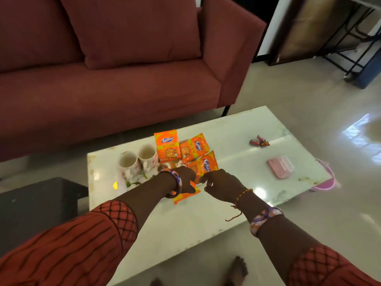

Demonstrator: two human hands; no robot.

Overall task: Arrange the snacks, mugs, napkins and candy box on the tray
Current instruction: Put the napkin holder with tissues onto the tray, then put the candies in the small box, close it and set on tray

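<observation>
Starting leftward, you have two mugs upright on the tray; they are hard and breakable, so take them by the handles. Your left hand presses curled fingers onto a light, crinkly snack packet, and your right hand pinches its edge. Farther right, well apart, lie loose candies and a pink box.

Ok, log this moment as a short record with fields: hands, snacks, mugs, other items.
left hand: on the nearest orange snack packet, grip unclear
right hand: fingers curled at the edge of a packet, grip unclear
snack packets: four orange ones, two farther back
mugs: two white, upright, left of the packets
candies: loose on the table, far right
pink box: right side, apart
</observation>
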